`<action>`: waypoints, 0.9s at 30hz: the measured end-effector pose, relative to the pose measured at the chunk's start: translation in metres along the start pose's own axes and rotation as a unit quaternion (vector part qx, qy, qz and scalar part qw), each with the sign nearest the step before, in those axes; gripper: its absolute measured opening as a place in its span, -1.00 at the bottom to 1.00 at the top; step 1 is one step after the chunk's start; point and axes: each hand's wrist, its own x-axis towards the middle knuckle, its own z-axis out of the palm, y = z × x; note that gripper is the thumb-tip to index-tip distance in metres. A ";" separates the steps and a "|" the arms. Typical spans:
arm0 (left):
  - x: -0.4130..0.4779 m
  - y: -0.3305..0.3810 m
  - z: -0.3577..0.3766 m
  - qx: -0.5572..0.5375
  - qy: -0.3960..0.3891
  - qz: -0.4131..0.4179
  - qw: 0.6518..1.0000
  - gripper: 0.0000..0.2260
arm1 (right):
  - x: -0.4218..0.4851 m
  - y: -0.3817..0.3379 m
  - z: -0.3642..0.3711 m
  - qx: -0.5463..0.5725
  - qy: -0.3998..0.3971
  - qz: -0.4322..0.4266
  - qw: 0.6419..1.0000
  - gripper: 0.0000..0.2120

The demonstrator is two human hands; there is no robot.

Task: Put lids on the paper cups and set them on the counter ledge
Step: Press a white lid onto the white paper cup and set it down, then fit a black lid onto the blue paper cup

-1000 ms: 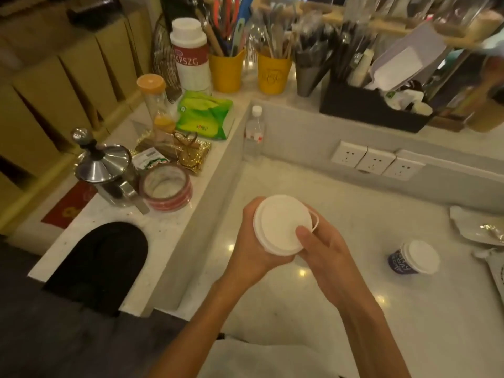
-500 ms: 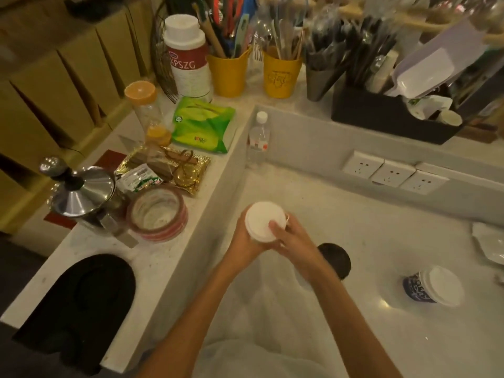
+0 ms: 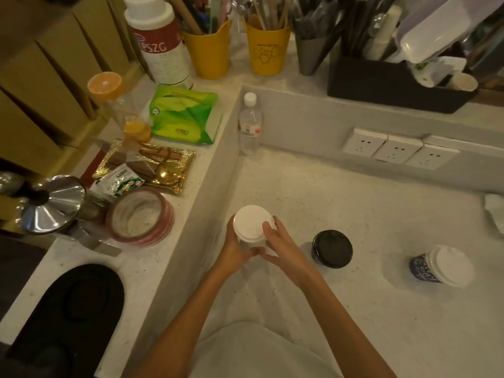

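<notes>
Bare counter beyond both hands' fingers clasping white-lidded cup, beside raised ledge.

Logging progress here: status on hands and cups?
Left hand and right hand gripping white-lidded paper cup. Black-lidded cup, second white-lidded cup wait on counter. Ledge cluttered.

Dim, warm yellowish light, soft overall focus, and wide-angle bending at the edges.
</notes>
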 end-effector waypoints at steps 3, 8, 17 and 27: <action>-0.014 -0.008 0.008 0.098 0.069 -0.056 0.991 -0.43 | -0.031 0.016 -0.011 -0.077 0.045 -0.019 0.996 -0.39; -0.063 -0.038 0.050 0.286 -0.012 -0.056 0.956 -0.64 | -0.090 0.041 -0.058 -0.249 0.271 -0.258 0.893 -0.68; -0.044 0.043 0.143 0.195 -0.117 0.071 0.971 -0.55 | -0.071 0.046 -0.116 -0.337 0.202 -0.160 0.906 -0.31; -0.069 0.177 0.133 -0.040 -0.134 0.116 0.983 -0.34 | -0.133 -0.078 -0.147 -0.160 0.196 -0.315 0.915 -0.78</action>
